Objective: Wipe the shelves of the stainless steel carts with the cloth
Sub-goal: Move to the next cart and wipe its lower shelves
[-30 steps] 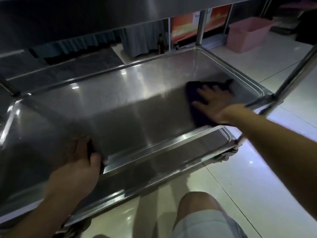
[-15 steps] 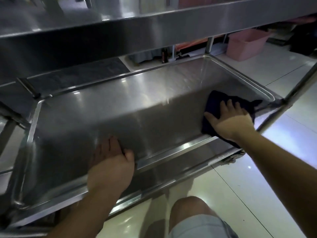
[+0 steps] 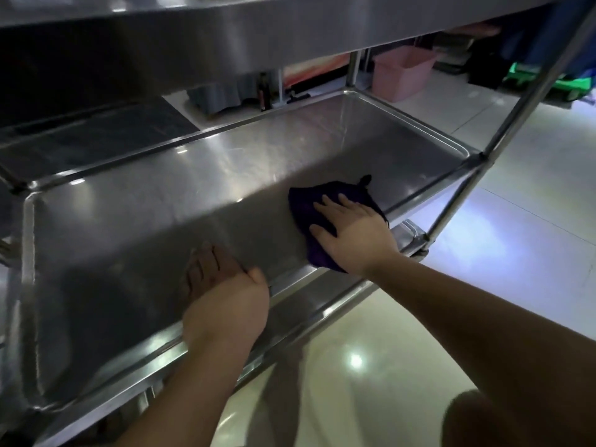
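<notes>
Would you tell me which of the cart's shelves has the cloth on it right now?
The middle shelf: the right hand presses the dark cloth flat on it. The top shelf overhangs it, and the bottom shelf shows below.

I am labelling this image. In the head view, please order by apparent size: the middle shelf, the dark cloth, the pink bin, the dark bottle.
1. middle shelf
2. dark cloth, partly under the right hand
3. pink bin, far away, so its true size is unsure
4. dark bottle, also far
</notes>
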Demonstrator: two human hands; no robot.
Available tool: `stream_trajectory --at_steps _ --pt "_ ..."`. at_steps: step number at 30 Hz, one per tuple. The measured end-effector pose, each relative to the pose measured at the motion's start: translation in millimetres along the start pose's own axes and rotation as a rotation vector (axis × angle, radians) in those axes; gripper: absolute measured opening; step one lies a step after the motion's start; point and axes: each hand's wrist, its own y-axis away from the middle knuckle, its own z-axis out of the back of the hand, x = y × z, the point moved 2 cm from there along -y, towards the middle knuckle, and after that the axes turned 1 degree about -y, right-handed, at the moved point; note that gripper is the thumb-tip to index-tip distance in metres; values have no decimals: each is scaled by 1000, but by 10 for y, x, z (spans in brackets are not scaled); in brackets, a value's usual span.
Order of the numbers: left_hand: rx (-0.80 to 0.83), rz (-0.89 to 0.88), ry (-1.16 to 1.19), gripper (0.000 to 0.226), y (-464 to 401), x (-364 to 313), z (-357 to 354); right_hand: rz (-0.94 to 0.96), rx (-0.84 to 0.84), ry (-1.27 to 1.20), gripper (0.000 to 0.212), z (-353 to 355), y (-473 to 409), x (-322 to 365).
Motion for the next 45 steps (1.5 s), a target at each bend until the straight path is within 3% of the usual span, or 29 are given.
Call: stream_trajectory --at_steps 3,6,9,13,16,19,21,23,28,33,35,39,42,45 --pt "-56 -7 4 70 16 1 -9 33 -37 -51 55 -8 10 -12" --pt "9 11 -68 63 3 4 12 69 -89 -67 55 -53 8 -41" --pt "60 82 -90 70 -10 48 -39 141 -159 -58 63 -116 27 -67" --pt "-51 168 -16 58 -6 -7 6 245 -270 -85 62 -134 67 -90" --pt "-109 99 -22 69 30 -49 29 383 -358 -133 49 -151 137 -62" --pt "-195 71 66 48 18 23 12 554 -378 -224 40 -212 240 30" --pt "-218 66 133 33 -1 55 20 575 -406 -318 37 -227 291 70" --pt "-202 93 193 33 -15 61 53 556 -438 -417 36 -240 317 79" --pt "-221 60 288 30 -58 54 112 659 -243 -865 27 -173 467 86" --pt "-273 -30 284 32 101 53 297 821 85 -830 35 -179 758 104" --pt "-290 -96 252 33 279 43 371 749 269 -864 41 -360 834 131" --pt "-386 -285 273 27 876 126 342 361 567 -874 52 -898 907 226" --pt "-274 -318 204 27 1291 388 31 22 612 -1068 46 -1242 960 292" --pt "-59 -229 47 32 1583 773 -418 -238 606 -1243 37 -1504 1021 405"
